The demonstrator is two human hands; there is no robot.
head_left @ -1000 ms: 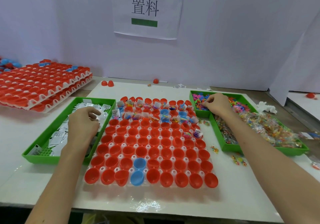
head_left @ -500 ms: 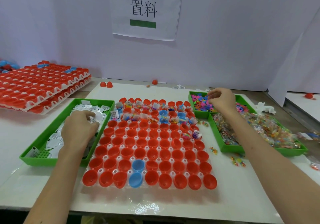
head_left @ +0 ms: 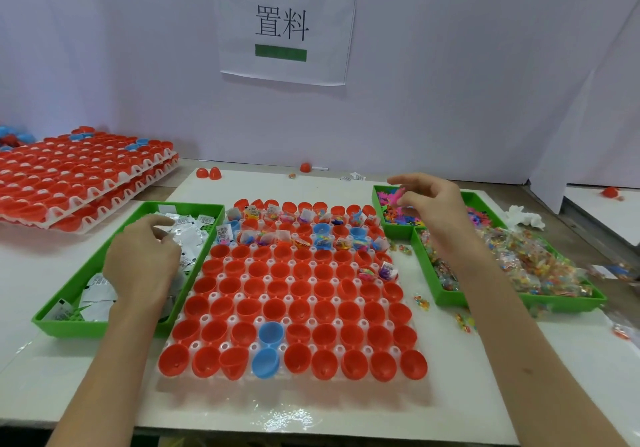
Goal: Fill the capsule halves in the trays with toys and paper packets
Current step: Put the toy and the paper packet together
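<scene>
A clear tray (head_left: 194, 344) of red capsule halves (head_left: 299, 308), with a few blue ones (head_left: 270, 332), lies in front of me. Its two far rows hold toys and packets. My left hand (head_left: 142, 263) is down in the green tray (head_left: 62, 322) of white paper packets (head_left: 188, 237), fingers curled on a packet. My right hand (head_left: 431, 209) hovers above the green bin (head_left: 377, 197) of small colourful toys and pinches a pink toy (head_left: 398, 197) between thumb and fingers.
A long green tray (head_left: 450, 301) of bagged toys lies at the right. Stacked trays of red capsule halves (head_left: 69, 183) stand at the far left. Loose red halves (head_left: 209, 173) and stray toys (head_left: 420, 303) dot the white board.
My right hand has risen out of the toy bin with a pink toy pinched in it. My left hand has shifted slightly forward among the packets.
</scene>
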